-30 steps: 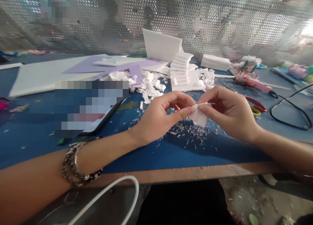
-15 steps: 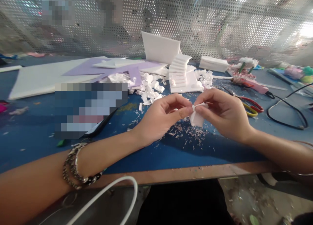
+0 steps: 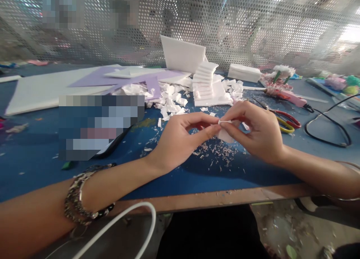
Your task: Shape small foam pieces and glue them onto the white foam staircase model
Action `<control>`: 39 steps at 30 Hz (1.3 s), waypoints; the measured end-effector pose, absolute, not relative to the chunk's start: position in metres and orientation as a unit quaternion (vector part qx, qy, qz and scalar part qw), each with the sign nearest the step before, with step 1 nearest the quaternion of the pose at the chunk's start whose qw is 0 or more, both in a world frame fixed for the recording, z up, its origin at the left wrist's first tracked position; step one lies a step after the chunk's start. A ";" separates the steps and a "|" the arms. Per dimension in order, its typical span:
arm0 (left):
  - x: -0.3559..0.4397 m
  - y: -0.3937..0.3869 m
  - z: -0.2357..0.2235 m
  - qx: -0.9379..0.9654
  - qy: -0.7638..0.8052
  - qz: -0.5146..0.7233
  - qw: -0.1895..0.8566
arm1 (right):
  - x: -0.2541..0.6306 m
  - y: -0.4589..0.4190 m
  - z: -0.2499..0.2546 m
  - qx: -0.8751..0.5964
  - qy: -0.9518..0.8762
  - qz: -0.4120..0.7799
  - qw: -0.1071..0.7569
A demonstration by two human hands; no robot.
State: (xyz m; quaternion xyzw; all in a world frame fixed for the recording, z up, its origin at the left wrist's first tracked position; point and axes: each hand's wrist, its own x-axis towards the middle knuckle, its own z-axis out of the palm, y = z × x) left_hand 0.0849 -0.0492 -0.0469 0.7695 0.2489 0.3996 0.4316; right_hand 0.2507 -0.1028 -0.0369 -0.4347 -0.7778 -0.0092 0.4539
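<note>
Between my two hands is a small white piece of thin foam sheet (image 3: 225, 136), pinched along its upper edge and hanging down. My left hand (image 3: 184, 140) holds it at the left with thumb and forefinger. From the right, my right hand (image 3: 254, 133) grips the same edge, thumb below and fingers above. The fingertips of both hands nearly meet, and part of the piece is hidden behind them. Beneath it, fine pale shavings (image 3: 222, 154) lie scattered on the blue table (image 3: 180, 184).
Behind my hands are torn white scraps (image 3: 171, 101) and a stack of white strips (image 3: 204, 80). A phone (image 3: 112, 142) lies left. Pliers with red and yellow handles (image 3: 288, 120), a pink tool (image 3: 294, 98) and its black cable (image 3: 327, 142) lie right. A perforated metal screen (image 3: 157, 22) stands behind.
The fingers of both hands have shifted slightly on the white piece, and less of it shows below them. A few small white scraps now show on the table just behind my hands.
</note>
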 end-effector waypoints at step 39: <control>0.084 -0.042 -0.044 0.809 0.236 0.355 0.405 | 0.254 -0.106 -0.034 -0.459 -0.796 -0.008 0.394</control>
